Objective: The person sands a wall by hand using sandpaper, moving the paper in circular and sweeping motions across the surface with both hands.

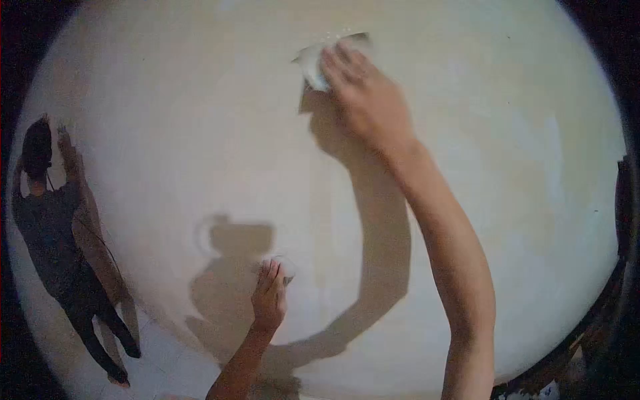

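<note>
My right hand (pixel 363 90) is raised high and lies flat over a thin pale sheet (pixel 312 67), pressing it to the cream wall (pixel 500 173). Dark corners of the sheet stick out around the fingers, and small white specks show along its top edge. Lower down, my left hand (pixel 270 290) reaches up to the same wall. Its fingers are together over a small pale piece (pixel 289 270), mostly hidden under them, whose kind I cannot tell.
At the far left another person (pixel 50 213) in dark clothes stands facing the wall with an arm raised. Shadows (pixel 233 287) of my head and arms fall across the wall. Light floor tiles (pixel 163 363) show at the lower left, and dark clutter (pixel 573 363) at the lower right.
</note>
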`<action>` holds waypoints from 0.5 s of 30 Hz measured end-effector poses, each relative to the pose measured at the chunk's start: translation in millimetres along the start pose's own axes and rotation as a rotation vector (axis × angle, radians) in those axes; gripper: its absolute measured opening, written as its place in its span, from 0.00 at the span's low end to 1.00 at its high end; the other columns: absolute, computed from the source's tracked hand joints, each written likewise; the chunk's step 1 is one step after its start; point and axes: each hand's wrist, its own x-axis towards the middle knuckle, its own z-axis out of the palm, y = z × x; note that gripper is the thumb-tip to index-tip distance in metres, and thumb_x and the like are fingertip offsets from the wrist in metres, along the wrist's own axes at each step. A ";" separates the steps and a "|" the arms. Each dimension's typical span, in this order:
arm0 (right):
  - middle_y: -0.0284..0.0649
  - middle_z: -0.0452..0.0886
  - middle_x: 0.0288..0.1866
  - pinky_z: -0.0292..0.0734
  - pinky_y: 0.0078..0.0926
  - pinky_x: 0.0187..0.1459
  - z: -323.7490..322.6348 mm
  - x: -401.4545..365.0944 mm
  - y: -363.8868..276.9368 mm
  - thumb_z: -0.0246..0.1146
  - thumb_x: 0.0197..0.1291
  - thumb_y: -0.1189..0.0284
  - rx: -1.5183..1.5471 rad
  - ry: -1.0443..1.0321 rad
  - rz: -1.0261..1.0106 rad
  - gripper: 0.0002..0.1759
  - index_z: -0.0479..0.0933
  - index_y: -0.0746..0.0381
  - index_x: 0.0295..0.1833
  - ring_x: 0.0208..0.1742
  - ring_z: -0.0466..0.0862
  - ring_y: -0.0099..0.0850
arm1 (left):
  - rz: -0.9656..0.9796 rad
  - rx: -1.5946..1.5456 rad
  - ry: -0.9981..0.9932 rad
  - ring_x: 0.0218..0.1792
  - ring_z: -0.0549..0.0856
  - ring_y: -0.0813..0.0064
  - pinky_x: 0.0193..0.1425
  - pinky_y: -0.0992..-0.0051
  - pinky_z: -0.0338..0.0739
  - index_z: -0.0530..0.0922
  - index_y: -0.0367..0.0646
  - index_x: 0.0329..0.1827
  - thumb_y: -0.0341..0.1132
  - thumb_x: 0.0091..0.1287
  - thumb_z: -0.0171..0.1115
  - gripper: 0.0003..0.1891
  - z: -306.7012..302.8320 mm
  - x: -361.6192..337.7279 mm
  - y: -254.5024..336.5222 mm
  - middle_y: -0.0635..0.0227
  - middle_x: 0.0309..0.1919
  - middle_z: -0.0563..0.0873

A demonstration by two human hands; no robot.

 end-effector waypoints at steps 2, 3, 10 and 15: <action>0.43 0.76 0.63 0.72 0.39 0.64 -0.5 -4.2 12.2 0.56 0.54 0.71 -0.003 0.003 -0.098 0.22 0.74 0.62 0.57 0.66 0.74 0.40 | 0.017 -0.014 0.022 0.67 0.70 0.49 0.74 0.54 0.59 0.75 0.33 0.60 0.24 0.66 0.50 0.19 10.9 -1.4 -7.4 0.50 0.62 0.75; 0.43 0.76 0.63 0.72 0.38 0.64 3.4 2.7 16.6 0.56 0.54 0.71 0.000 0.011 -0.199 0.22 0.74 0.63 0.57 0.66 0.74 0.40 | 0.031 -0.023 0.050 0.67 0.70 0.49 0.74 0.54 0.59 0.75 0.33 0.59 0.24 0.67 0.51 0.18 8.8 -0.2 -18.7 0.50 0.62 0.76; 0.38 0.73 0.67 0.64 0.34 0.71 -56.9 2.3 55.4 0.55 0.59 0.73 -0.139 -0.058 0.179 0.22 0.74 0.57 0.61 0.69 0.70 0.37 | 0.030 -0.043 0.042 0.66 0.72 0.49 0.71 0.54 0.63 0.76 0.34 0.58 0.26 0.67 0.56 0.16 0.0 -16.5 27.0 0.51 0.61 0.77; 0.41 0.77 0.62 0.74 0.37 0.61 -95.7 7.8 58.7 0.53 0.59 0.69 -0.070 0.006 -0.150 0.21 0.75 0.57 0.58 0.64 0.76 0.40 | -0.019 -0.026 0.065 0.66 0.72 0.47 0.71 0.55 0.64 0.76 0.35 0.59 0.28 0.69 0.57 0.16 -30.7 -28.9 18.3 0.52 0.62 0.77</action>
